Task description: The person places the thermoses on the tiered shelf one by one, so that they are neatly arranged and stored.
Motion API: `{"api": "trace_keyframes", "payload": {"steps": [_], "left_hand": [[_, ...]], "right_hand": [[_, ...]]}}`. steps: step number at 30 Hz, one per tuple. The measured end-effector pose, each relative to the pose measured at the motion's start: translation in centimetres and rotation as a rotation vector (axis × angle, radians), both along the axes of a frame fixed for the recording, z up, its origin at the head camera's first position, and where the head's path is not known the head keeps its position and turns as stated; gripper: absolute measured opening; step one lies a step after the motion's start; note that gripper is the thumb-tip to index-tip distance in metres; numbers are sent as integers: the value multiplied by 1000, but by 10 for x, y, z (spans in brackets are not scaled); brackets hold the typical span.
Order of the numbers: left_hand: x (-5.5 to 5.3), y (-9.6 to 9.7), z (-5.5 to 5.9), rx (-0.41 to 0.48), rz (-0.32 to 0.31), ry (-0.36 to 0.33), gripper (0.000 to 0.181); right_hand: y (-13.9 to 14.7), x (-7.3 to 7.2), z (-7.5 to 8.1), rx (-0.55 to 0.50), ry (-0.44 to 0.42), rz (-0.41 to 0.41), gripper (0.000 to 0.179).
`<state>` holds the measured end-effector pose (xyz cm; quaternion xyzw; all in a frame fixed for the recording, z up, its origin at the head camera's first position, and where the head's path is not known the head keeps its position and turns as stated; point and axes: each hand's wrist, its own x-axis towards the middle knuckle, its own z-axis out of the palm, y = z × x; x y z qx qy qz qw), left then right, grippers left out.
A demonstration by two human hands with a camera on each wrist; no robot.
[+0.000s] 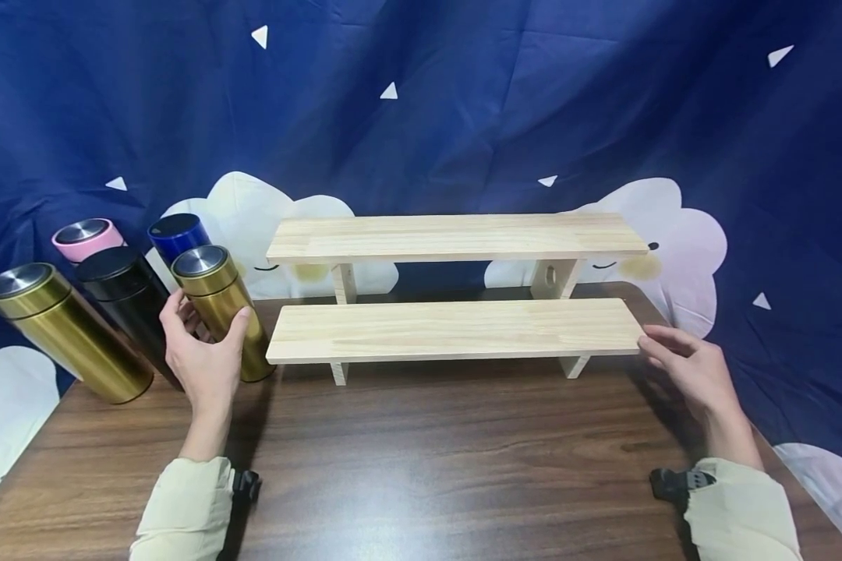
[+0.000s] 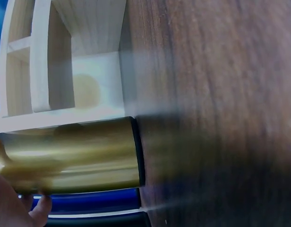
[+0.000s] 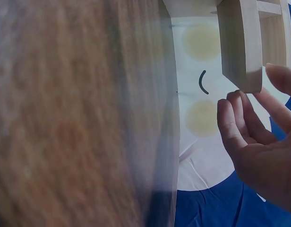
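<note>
One slim gold flask, upright on the wood-grain surface just left of the two-tier wooden rack, is gripped by the left hand. The right end of the lower shelf is touched by the right hand; whether it is pinched cannot be told. Nearby, a wider gold flask, a black flask, a pink flask and a blue flask are grouped.

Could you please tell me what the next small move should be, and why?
Probably lift the small gold flask with the left hand until it clears the lower shelf: that hand grips it beside the shelf's left end, its base is below the board, and nothing stands on that shelf.
</note>
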<state>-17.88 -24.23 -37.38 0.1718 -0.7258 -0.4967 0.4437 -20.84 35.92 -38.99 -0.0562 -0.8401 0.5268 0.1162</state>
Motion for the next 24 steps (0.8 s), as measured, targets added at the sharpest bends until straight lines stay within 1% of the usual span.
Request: {"api": "trace_keyframes", "payload": {"steps": [2, 6, 16, 21, 24], "left_hand": [[-1, 0, -1, 6, -4, 1, 74], [-2, 0, -1, 20, -12, 11, 73], [-1, 1, -1, 60, -17, 49, 73], [-2, 1, 0, 47, -18, 64, 73], [-2, 2, 0, 26, -36, 67, 73]], "right_hand": [[0, 0, -1, 17, -1, -2, 51], [0, -1, -3, 31, 3, -4, 50], [1, 1, -1, -23, 30, 12, 33], [1, 1, 0, -48, 45, 24, 24], [1, 1, 0, -66, 46, 28, 23]]}}
